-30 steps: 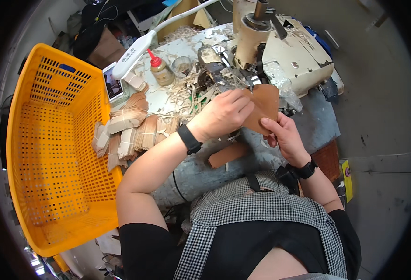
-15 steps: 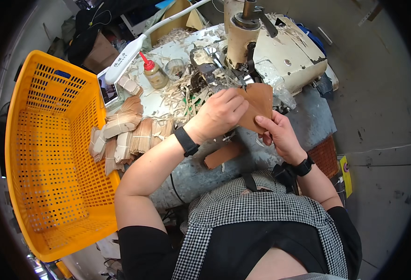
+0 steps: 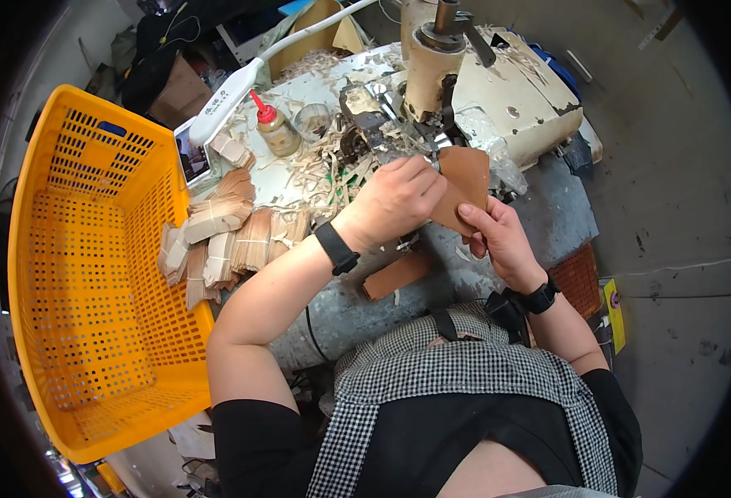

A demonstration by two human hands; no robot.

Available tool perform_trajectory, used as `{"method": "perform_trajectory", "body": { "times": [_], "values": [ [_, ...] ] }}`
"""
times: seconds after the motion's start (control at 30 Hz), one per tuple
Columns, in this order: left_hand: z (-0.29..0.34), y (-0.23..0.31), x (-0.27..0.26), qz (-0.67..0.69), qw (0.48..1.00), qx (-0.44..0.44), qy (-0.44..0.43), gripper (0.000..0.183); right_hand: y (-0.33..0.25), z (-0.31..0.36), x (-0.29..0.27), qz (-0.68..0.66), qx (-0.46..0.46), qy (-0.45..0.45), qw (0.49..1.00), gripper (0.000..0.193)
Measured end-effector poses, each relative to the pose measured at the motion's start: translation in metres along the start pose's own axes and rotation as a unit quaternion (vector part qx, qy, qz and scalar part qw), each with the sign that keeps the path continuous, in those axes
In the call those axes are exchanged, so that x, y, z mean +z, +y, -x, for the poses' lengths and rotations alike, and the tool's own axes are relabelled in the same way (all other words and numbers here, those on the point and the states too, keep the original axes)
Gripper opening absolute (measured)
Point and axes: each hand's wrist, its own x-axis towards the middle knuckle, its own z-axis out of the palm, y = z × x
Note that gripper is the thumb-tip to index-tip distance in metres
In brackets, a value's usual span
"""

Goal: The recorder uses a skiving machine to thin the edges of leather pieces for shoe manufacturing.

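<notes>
left hand (image 3: pixel 394 199) pinches the left edge of the brown sheet (image 3: pixel 465 178) | right hand (image 3: pixel 498 236), thumb uppermost, grips its lower right, presumably for steadiness | sheet: just before the machine post (image 3: pixel 432 79) | brown strip (image 3: pixel 397 276): nearby, perhaps for reach

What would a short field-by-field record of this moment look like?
Left grip: curled at the brown sheet's left edge; exact hold hidden
Right grip: pinches the sheet's lower right, thumb on top
Machine: cream machine, just beyond the sheet
Near the body: brown strip on the grey surface
Far left: yellow basket, with tan bundles to its right
Beyond the bundles: red-capped bottle beside pale scraps
</notes>
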Motion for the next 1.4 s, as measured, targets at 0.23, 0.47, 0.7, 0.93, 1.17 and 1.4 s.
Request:
{"method": "perform_trajectory", "body": {
  "times": [0.23, 0.47, 0.7, 0.93, 1.17, 1.4],
  "values": [
    [0.001, -0.005, -0.006, 0.053, 0.998, 0.024, -0.010, 0.037, 0.002, 0.003, 0.003, 0.004, -0.009, 0.002, 1.000, 0.028],
    [0.001, -0.005, -0.006, 0.056, 0.998, 0.019, -0.011, 0.044, -0.001, 0.003, 0.001, 0.014, -0.011, 0.001, 1.000, 0.027],
    [0.001, -0.006, 0.000, 0.022, 1.000, 0.019, 0.007, 0.044, -0.003, 0.004, 0.004, -0.016, 0.002, 0.009, 1.000, 0.023],
    [0.004, -0.004, -0.005, 0.041, 0.999, 0.025, 0.006, 0.039, -0.002, 0.005, 0.003, -0.001, -0.005, 0.016, 1.000, 0.023],
    [0.005, -0.002, -0.003, -0.001, 1.000, 0.001, -0.007, 0.039, -0.002, 0.004, 0.002, -0.002, -0.004, 0.013, 1.000, 0.025],
    [0.006, -0.005, -0.011, 0.081, 0.995, 0.018, -0.052, 0.043, -0.002, 0.005, 0.002, 0.008, -0.009, 0.020, 1.000, 0.023]
  ]
}}
